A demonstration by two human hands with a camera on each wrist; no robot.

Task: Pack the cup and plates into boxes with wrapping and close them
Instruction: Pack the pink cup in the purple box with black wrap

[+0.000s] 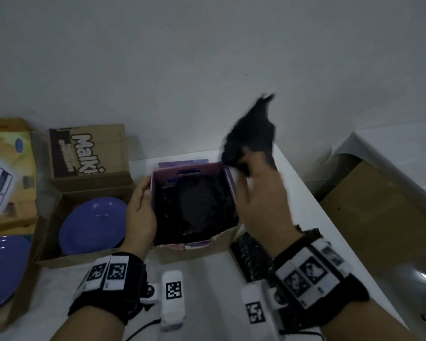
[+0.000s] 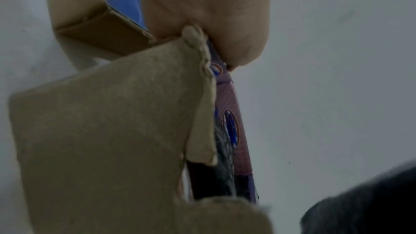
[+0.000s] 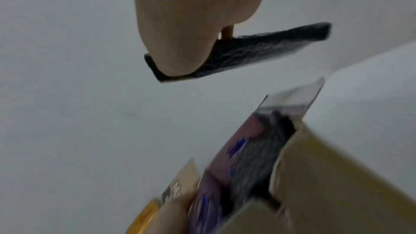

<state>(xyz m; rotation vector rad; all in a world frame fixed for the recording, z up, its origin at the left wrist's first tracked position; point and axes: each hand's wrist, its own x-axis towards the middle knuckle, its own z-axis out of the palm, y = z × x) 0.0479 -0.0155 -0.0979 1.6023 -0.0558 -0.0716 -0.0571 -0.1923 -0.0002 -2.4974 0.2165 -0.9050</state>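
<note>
A purple box [image 1: 190,168] stands open in the middle of the table, lined with black wrapping [image 1: 197,207]; no cup shows. My left hand [image 1: 140,205] grips the box's left wall, and the left wrist view shows the hand [image 2: 213,15] against the wall's purple edge [image 2: 238,131]. My right hand [image 1: 261,193] pinches a black wrapping sheet [image 1: 251,134] and holds it up over the box's far right corner. In the right wrist view the thumb [image 3: 191,33] lies on that sheet [image 3: 258,51], above the box [image 3: 225,157]. A blue plate [image 1: 94,225] lies in an open cardboard box [image 1: 52,242].
A second blue plate [image 1: 3,271] sits in a box at the far left. A brown "Malki" carton [image 1: 89,151] stands behind the plates. More black wrapping [image 1: 249,254] lies on the table under my right wrist. The table's right edge [image 1: 305,193] drops to a brown carton [image 1: 379,217].
</note>
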